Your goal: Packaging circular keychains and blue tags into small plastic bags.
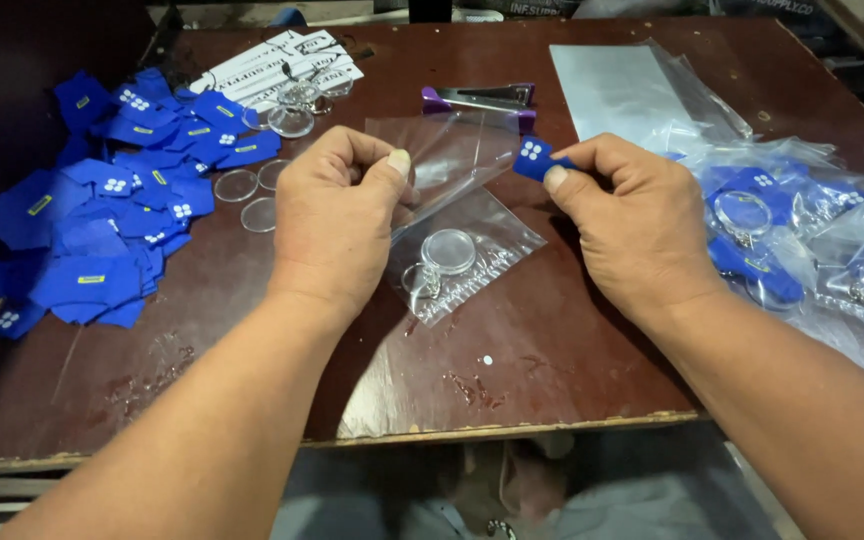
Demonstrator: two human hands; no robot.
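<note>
Your hands hold a bag [452,215] mid-table, cloth tags [102,220] piled left, filled bags [802,230] right, a stapler [482,100] behind.

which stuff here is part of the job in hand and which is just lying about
In use:
left hand holding clear bag
keyring inside the bag
right hand pinching blue card

Lying about:
blue card pile
clear discs
purple tool
filled bags
white labels

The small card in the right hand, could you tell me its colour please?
Blue card with white dots, head view.
</note>
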